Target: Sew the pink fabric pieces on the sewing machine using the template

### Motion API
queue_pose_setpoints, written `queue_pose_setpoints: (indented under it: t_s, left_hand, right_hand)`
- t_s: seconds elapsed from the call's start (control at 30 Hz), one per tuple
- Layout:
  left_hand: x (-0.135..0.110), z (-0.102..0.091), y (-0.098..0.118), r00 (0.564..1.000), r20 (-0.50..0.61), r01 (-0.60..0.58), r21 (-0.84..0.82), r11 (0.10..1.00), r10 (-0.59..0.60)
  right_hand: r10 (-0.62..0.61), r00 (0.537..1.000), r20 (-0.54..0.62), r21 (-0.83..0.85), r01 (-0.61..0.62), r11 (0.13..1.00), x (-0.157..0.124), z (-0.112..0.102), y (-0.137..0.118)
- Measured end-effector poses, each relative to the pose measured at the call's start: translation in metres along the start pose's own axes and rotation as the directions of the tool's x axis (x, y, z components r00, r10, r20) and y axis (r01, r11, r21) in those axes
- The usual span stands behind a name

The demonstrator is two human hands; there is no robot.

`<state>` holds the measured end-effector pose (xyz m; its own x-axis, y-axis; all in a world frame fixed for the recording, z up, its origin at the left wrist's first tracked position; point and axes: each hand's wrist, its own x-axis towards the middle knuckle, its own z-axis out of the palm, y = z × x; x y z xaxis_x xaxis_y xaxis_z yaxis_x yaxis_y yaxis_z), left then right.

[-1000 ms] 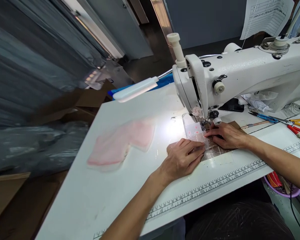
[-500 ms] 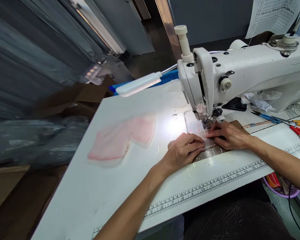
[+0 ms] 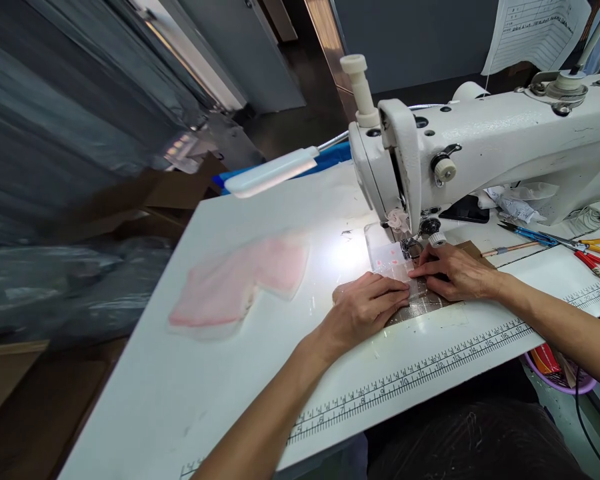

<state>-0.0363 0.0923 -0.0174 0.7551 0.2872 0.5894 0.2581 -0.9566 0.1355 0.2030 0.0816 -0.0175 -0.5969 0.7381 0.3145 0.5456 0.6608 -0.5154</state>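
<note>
A white sewing machine (image 3: 480, 147) stands on a white table (image 3: 230, 387). Under its presser foot (image 3: 409, 247) lies a small clear piece with pink dots (image 3: 393, 259). My left hand (image 3: 367, 303) lies flat on that piece, fingers stretched toward the needle. My right hand (image 3: 453, 270) presses on it from the right, fingers extended and close together, fingertips meeting the left hand's. Beneath both hands lies a brown taped patch (image 3: 423, 299).
A stack of pink fabric pieces (image 3: 240, 280) lies to the left. A lamp (image 3: 273, 172) lights the needle area. Scissors and pliers (image 3: 575, 247) sit at the right, a printed ruler (image 3: 430, 373) runs along the table's front edge, and a purple basket (image 3: 560, 377) hangs below.
Both hands stay pressed on the clear piece at the needle and have shifted only slightly; the view itself has swayed a little.
</note>
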Motion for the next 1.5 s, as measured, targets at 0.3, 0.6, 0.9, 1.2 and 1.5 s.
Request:
queue_pose_setpoints:
  t_s: [0.3, 0.6, 0.9, 1.2, 1.5]
  left_hand:
    - [0.014, -0.015, 0.0, 0.971, 0.237, 0.025, -0.074, 0.997, -0.007]
    - [0.014, -0.009, -0.005, 0.989, 0.144, 0.055, -0.069, 0.996, -0.045]
    - [0.009, -0.01, -0.008, 0.98, 0.179, 0.095, -0.016, 0.995, -0.091]
    - [0.009, -0.008, -0.012, 0.97, 0.218, 0.092, 0.075, 0.993, -0.106]
    - [0.011, -0.01, -0.012, 0.947, 0.278, 0.128, 0.127, 0.984, -0.159]
  right_hand:
    - [0.01, 0.999, 0.045, -0.051, -0.008, 0.999, 0.0, -0.003, -0.006]
    - [0.062, 0.994, 0.094, -0.219, -0.04, 0.975, 0.004, -0.003, -0.01]
    - [0.106, 0.988, 0.11, -0.348, -0.061, 0.935, 0.01, 0.001, -0.013]
    - [0.124, 0.987, 0.105, -0.306, -0.087, 0.948, 0.006, 0.001, -0.011]
    - [0.073, 0.992, 0.098, -0.323, -0.038, 0.946, 0.006, -0.002, -0.015]
